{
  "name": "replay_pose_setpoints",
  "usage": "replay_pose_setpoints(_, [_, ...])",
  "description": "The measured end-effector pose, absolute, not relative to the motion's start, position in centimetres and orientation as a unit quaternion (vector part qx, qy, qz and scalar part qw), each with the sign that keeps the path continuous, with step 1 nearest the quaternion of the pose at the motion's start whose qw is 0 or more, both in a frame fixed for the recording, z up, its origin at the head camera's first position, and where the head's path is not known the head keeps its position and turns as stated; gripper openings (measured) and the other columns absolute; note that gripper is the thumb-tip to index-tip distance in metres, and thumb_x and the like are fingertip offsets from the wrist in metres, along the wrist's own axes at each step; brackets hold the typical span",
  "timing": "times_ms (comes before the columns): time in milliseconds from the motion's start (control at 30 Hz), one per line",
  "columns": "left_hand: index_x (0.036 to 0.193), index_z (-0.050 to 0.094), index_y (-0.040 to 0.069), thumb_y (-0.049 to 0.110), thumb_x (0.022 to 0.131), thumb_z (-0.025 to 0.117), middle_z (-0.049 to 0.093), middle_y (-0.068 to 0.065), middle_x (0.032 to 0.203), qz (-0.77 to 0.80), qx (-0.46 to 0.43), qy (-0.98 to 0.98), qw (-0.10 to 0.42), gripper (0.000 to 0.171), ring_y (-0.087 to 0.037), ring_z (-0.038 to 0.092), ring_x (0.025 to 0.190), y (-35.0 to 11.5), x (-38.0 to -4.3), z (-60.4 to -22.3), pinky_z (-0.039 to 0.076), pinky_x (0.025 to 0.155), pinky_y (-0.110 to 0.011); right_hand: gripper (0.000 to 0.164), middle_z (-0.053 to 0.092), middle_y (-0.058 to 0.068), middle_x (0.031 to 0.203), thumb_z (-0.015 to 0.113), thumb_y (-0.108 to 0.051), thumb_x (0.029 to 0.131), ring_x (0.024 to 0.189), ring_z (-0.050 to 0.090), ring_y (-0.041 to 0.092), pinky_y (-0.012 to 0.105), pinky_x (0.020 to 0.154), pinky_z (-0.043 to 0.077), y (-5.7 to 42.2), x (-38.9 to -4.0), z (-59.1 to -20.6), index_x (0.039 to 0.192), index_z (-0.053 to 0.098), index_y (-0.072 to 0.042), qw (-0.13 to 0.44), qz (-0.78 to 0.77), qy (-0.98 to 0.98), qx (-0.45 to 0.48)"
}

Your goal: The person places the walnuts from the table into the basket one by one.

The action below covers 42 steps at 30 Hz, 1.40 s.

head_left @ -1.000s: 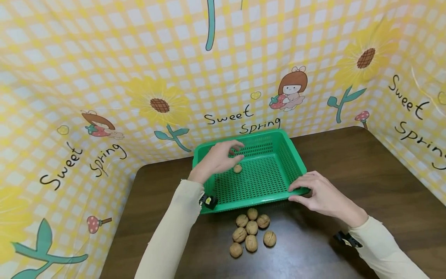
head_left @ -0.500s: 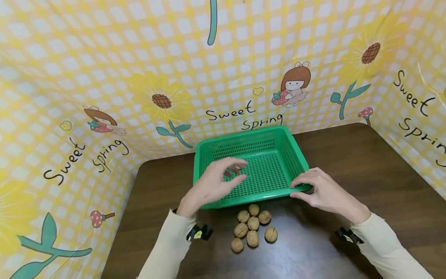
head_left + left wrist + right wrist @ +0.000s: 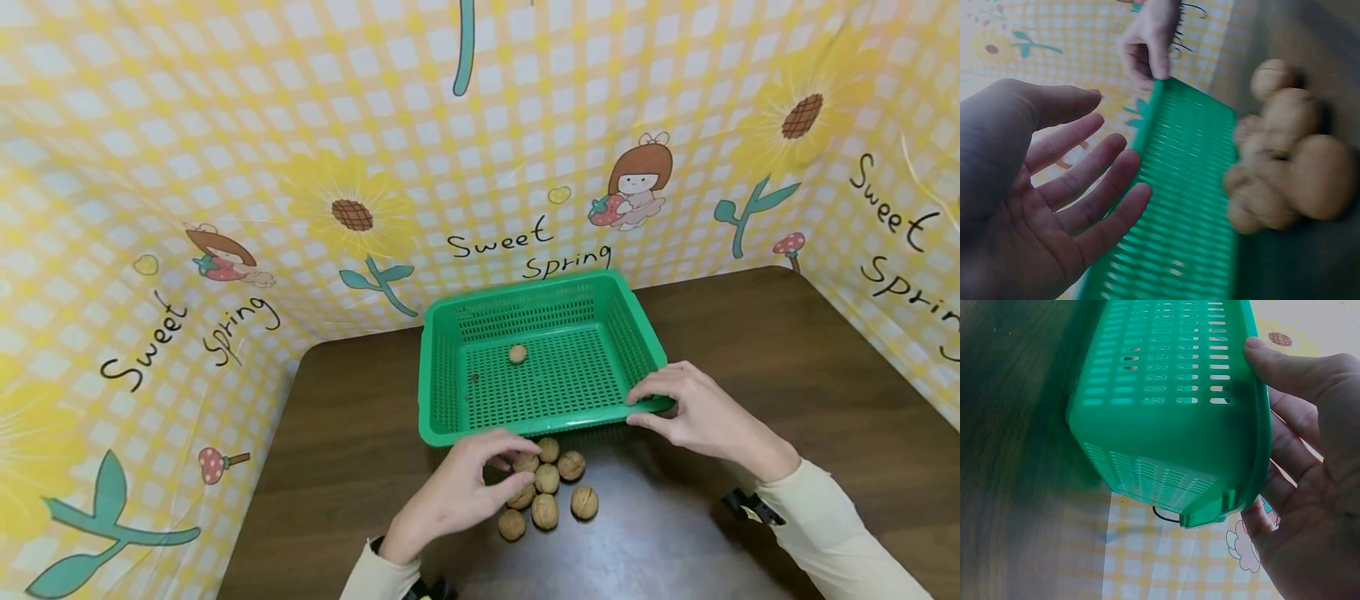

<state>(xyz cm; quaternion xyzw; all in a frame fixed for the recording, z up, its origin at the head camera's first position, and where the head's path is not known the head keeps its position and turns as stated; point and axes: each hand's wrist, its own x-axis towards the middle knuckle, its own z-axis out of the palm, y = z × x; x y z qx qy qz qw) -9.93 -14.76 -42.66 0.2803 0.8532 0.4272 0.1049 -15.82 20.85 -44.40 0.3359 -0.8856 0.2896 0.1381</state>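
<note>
A green slotted plastic basket (image 3: pixel 540 423) stands on the table with one walnut (image 3: pixel 517 354) on its floor. Several walnuts (image 3: pixel 545 512) lie in a cluster in front of it. My left hand (image 3: pixel 457 492) hovers at the left side of the cluster and partly covers some nuts in the head view. In the left wrist view its fingers (image 3: pixel 1104 194) are spread and hold nothing. With thumb and fingers, my right hand (image 3: pixel 701 417) pinches the basket's front right corner. The right wrist view shows the thumb (image 3: pixel 1285 365) on the outer side of the rim.
The dark brown wooden table (image 3: pixel 765 358) backs onto a yellow checked cloth (image 3: pixel 480 167) printed with flowers. Close behind the basket is this cloth. A tiny brown bit (image 3: pixel 474 377) lies in the basket, left of the walnut.
My left hand has come out of the basket, back toward me, to the walnut cluster; the walnut inside is now uncovered. My right hand keeps its hold on the corner.
</note>
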Motion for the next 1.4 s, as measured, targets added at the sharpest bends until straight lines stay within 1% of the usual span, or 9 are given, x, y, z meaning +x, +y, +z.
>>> replay_pose_setpoints(67, [0.133, 0.074, 0.017, 0.026, 0.105, 0.071, 0.074, -0.004, 0.125, 0.421, 0.27, 0.86, 0.105, 0.03, -0.021, 0.071, 0.108, -15.1, -9.4, -43.9, 0.061, 0.094, -0.035, 0.021, 0.077, -0.019, 0.101, 0.091, -0.018, 0.085, 0.105, 0.067, 0.018, 0.043, 0.102, 0.044, 20.9, -15.8, -44.4, 0.1, 0.081, -0.029, 0.139, 0.29, -0.885, 0.336])
replay_pose_setpoints(167, [0.131, 0.075, 0.016, 0.026, 0.105, 0.072, 0.074, -0.002, 0.125, 0.402, 0.258, 0.873, 0.099, 0.029, -0.02, 0.07, 0.109, -15.7, -8.9, -45.7, 0.061, 0.094, -0.035, 0.021, 0.076, -0.02, 0.101, 0.091, -0.018, 0.085, 0.105, 0.066, 0.018, 0.043, 0.102, 0.044, 20.9, -15.7, -44.4, 0.1, 0.081, -0.029, 0.139, 0.291, -0.885, 0.336])
replay_pose_setpoints(300, [0.127, 0.076, 0.019, 0.024, 0.103, 0.074, 0.074, 0.004, 0.122, 0.374, 0.258, 0.887, 0.087, 0.025, -0.014, 0.07, 0.11, -16.0, -8.8, -47.6, 0.06, 0.092, -0.031, 0.023, 0.077, -0.02, 0.1, 0.092, -0.016, 0.084, 0.102, 0.068, 0.016, 0.043, 0.101, 0.045, 21.0, -15.8, -44.5, 0.099, 0.081, -0.029, 0.151, 0.295, -0.879, 0.344])
replay_pose_setpoints(467, [0.124, 0.076, 0.026, 0.03, 0.102, 0.075, 0.072, 0.01, 0.12, 0.356, 0.251, 0.896, 0.087, 0.022, -0.007, 0.068, 0.11, -16.2, -9.0, -49.0, 0.059, 0.091, -0.028, 0.025, 0.077, -0.02, 0.099, 0.093, -0.014, 0.082, 0.098, 0.071, 0.013, 0.042, 0.101, 0.045, 21.0, -15.9, -44.7, 0.099, 0.081, -0.029, 0.161, 0.297, -0.872, 0.354])
replay_pose_setpoints(600, [0.125, 0.075, 0.026, 0.035, 0.101, 0.077, 0.072, 0.01, 0.121, 0.353, 0.246, 0.898, 0.093, 0.025, -0.007, 0.067, 0.11, -16.3, -9.2, -49.3, 0.059, 0.091, -0.028, 0.026, 0.077, -0.021, 0.1, 0.093, -0.015, 0.082, 0.098, 0.07, 0.012, 0.04, 0.101, 0.045, 21.0, -15.8, -44.9, 0.099, 0.081, -0.03, 0.163, 0.299, -0.873, 0.349])
replay_pose_setpoints(733, [0.129, 0.075, 0.025, 0.036, 0.099, 0.078, 0.073, 0.008, 0.127, 0.342, 0.246, 0.901, 0.099, 0.032, -0.01, 0.068, 0.116, -16.4, -9.3, -49.4, 0.058, 0.096, -0.032, 0.026, 0.076, -0.022, 0.099, 0.093, -0.015, 0.081, 0.098, 0.07, 0.012, 0.038, 0.101, 0.044, 21.0, -15.8, -45.0, 0.099, 0.081, -0.03, 0.171, 0.298, -0.872, 0.349])
replay_pose_setpoints(1100, [0.134, 0.075, 0.025, 0.037, 0.101, 0.076, 0.074, 0.007, 0.132, 0.314, 0.248, 0.911, 0.101, 0.035, -0.016, 0.068, 0.125, -16.1, -9.5, -49.3, 0.057, 0.106, -0.041, 0.027, 0.077, -0.021, 0.098, 0.094, -0.013, 0.08, 0.096, 0.07, 0.012, 0.038, 0.1, 0.044, 21.0, -16.0, -44.8, 0.098, 0.081, -0.029, 0.178, 0.299, -0.867, 0.358])
replay_pose_setpoints(1333, [0.131, 0.076, 0.022, 0.031, 0.101, 0.077, 0.075, 0.005, 0.131, 0.32, 0.253, 0.907, 0.102, 0.031, -0.012, 0.069, 0.124, -16.0, -9.6, -48.8, 0.059, 0.104, -0.035, 0.027, 0.077, -0.021, 0.097, 0.094, -0.012, 0.08, 0.094, 0.07, 0.009, 0.038, 0.099, 0.045, 21.0, -16.2, -44.8, 0.097, 0.081, -0.029, 0.179, 0.301, -0.862, 0.368])
replay_pose_setpoints(1400, [0.13, 0.077, 0.021, 0.03, 0.101, 0.076, 0.076, 0.005, 0.128, 0.322, 0.258, 0.905, 0.103, 0.03, -0.008, 0.07, 0.117, -16.0, -9.6, -48.5, 0.059, 0.099, -0.032, 0.027, 0.077, -0.021, 0.097, 0.094, -0.012, 0.08, 0.094, 0.07, 0.009, 0.038, 0.099, 0.045, 20.9, -16.2, -44.8, 0.097, 0.081, -0.029, 0.179, 0.301, -0.861, 0.369])
